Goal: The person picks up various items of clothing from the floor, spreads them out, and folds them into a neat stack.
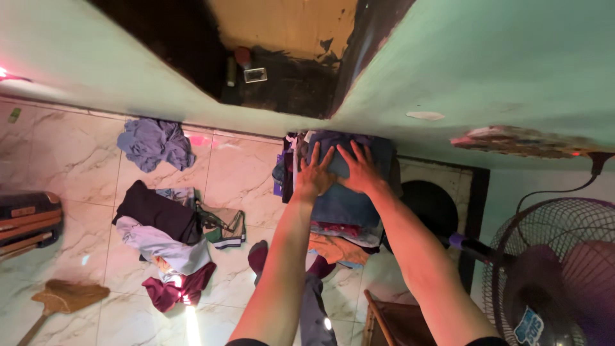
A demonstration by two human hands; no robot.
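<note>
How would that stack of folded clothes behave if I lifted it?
The stack of folded clothes would likely sag, being soft fabric. Its uneven layers might slide apart. Both the left hand and right hand press its top, so it probably compresses easily.

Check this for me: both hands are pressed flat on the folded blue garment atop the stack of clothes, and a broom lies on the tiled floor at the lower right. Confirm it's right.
Not quite. The head view shows the broom at the lower left; a fan fills the lower right. The left hand and right hand do press flat on the folded blue garment atop the stack.

Glossy marble-look floor tiles [77,147], soft matt cloth stack [346,205] (peeling painted wall [512,64])
</note>
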